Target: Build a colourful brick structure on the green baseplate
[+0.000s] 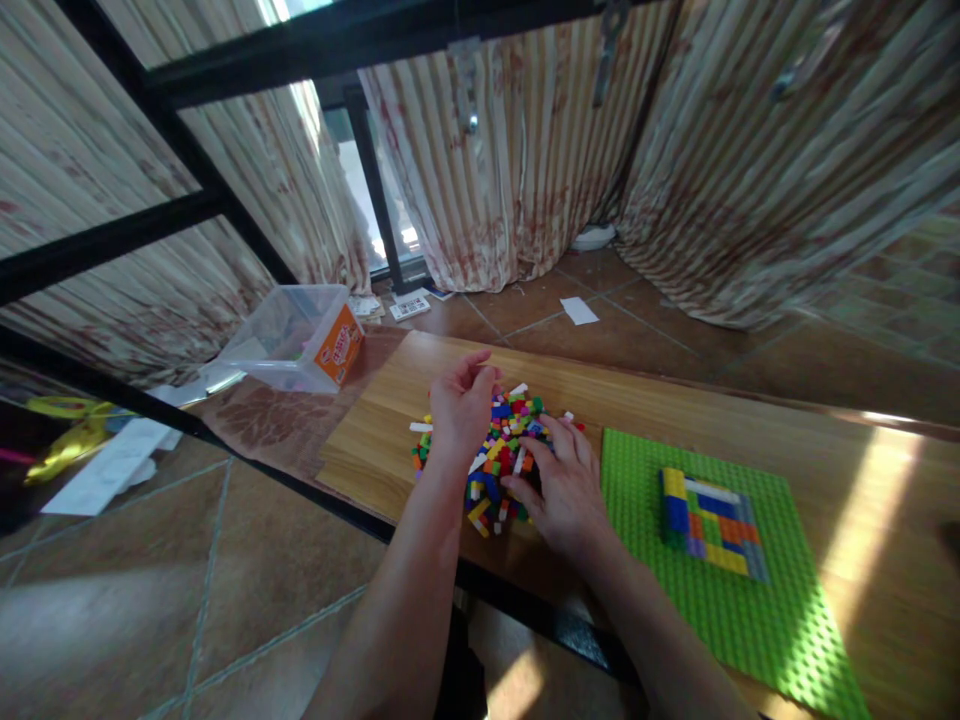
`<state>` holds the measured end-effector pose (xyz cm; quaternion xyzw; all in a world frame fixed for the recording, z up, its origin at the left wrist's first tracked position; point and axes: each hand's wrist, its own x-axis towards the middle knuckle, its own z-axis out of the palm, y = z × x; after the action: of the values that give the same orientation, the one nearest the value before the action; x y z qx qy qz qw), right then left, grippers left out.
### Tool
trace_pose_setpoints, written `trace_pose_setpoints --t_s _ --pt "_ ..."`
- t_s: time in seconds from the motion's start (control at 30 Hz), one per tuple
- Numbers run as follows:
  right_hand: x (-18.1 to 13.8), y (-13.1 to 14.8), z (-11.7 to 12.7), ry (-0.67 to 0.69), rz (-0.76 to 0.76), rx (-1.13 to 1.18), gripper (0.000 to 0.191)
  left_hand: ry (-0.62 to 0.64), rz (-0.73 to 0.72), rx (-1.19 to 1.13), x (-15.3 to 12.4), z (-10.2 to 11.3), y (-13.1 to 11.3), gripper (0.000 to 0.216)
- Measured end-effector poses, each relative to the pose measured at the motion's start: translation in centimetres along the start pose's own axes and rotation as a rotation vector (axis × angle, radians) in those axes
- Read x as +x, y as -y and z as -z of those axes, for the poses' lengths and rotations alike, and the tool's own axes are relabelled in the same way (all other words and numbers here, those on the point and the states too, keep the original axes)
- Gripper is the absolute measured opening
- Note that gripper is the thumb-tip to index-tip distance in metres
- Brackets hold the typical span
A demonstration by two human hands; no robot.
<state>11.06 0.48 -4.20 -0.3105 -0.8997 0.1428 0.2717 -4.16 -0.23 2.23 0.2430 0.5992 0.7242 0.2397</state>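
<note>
A pile of small coloured bricks lies on the wooden board in front of me. My left hand hovers over the pile's left side, its fingers curled in toward the thumb; whatever they hold, if anything, is too small to make out. Over the right side, my right hand reaches in with thumb and fingers apart, touching loose bricks. To the right lies a green studded baseplate. It carries a low, roughly rectangular block of joined bricks in yellow, blue, orange, white and grey.
A clear plastic box with an orange label stands at the table's left end. The wooden board lies along the narrow table. Beyond it are striped curtains, a dark metal frame and paper on the tiled floor.
</note>
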Motion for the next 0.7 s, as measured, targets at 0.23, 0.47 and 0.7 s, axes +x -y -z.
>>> trace_pose_setpoints --t_s 0.23,0.47,0.7 --pt "0.4 0.4 1.9 -0.109 -0.067 0.287 0.047 0.031 -0.026 0.035 -0.3 -0.3 0.3 0.026" --pt "0.2 -2.7 5.5 -0.312 -0.384 0.741 0.047 0.105 -0.045 0.085 -1.0 -1.6 1.2 0.024" --pt "-1.8 -9.0 10.3 -0.534 -0.583 0.433 0.039 0.259 -0.141 0.221 -2.1 -3.0 2.4 0.026"
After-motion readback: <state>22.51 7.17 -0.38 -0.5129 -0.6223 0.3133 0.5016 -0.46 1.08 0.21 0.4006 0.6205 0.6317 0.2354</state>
